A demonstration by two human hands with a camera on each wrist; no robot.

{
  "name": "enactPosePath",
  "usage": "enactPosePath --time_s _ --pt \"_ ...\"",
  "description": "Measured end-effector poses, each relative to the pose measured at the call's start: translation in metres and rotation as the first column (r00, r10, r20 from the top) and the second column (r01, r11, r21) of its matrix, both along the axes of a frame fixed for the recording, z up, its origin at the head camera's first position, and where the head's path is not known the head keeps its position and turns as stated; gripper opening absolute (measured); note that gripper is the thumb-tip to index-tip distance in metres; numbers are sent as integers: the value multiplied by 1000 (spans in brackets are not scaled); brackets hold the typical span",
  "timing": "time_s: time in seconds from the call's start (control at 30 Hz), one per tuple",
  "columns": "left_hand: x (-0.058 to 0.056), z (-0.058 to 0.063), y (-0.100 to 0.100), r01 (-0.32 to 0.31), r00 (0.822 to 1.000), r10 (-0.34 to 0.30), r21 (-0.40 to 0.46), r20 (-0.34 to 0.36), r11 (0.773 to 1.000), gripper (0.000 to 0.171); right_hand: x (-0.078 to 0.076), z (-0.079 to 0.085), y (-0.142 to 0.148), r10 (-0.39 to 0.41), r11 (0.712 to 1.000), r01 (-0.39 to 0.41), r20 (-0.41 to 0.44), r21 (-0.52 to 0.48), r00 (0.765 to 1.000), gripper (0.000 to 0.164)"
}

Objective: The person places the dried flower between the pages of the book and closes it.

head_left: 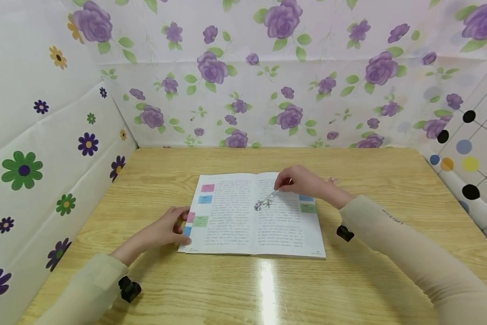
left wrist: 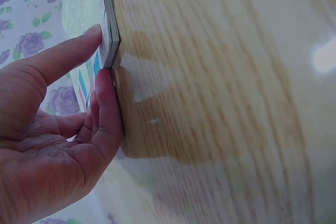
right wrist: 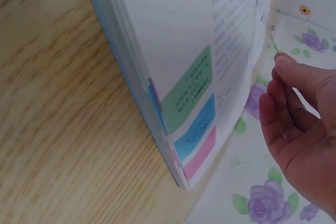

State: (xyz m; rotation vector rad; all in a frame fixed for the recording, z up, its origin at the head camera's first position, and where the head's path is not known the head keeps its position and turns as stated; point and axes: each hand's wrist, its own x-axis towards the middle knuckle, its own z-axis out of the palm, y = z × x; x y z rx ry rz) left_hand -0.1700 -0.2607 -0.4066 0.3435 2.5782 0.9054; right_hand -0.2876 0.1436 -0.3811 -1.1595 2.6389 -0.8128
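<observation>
An open book (head_left: 231, 216) lies on the table, its pages printed with text and pink, blue and green boxes near the outer margins. At its lower left corner my left hand (head_left: 168, 229) grips the edge. The left wrist view shows the thumb (left wrist: 86, 45) on the page and the fingers bent against the side of the book. Over the right page, my right hand (head_left: 298, 179) pinches the thin stem of a small purple flower sprig (head_left: 264, 204) between thumb and fingertips. The sprig's flower head points down toward the middle fold.
The wooden table (head_left: 227, 289) reaches back to a flowered curtain (head_left: 243, 90). A small pink thing (head_left: 332, 180) lies behind my right wrist. Side walls with printed flowers (head_left: 24, 169) and dots (head_left: 471, 164) border the table left and right.
</observation>
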Motion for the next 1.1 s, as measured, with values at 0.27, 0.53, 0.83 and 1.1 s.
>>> enactPosePath --time_s 0.27,0.53,0.83,1.1 --pt "0 1 1 5 1000 -5 -1 -2 1000 89 1 -8 5 -15 998 15 6 57 1000 10" --pt "-1 0 1 7 1000 -7 2 -6 1000 89 2 -15 10 -26 998 25 12 66 1000 8" --pt "0 2 1 3 1000 -3 5 -3 1000 90 5 -16 13 -44 994 45 -3 96 999 7" --pt "0 2 2 1 1000 -1 10 -2 1000 90 4 -21 14 -43 994 44 -15 97 999 8"
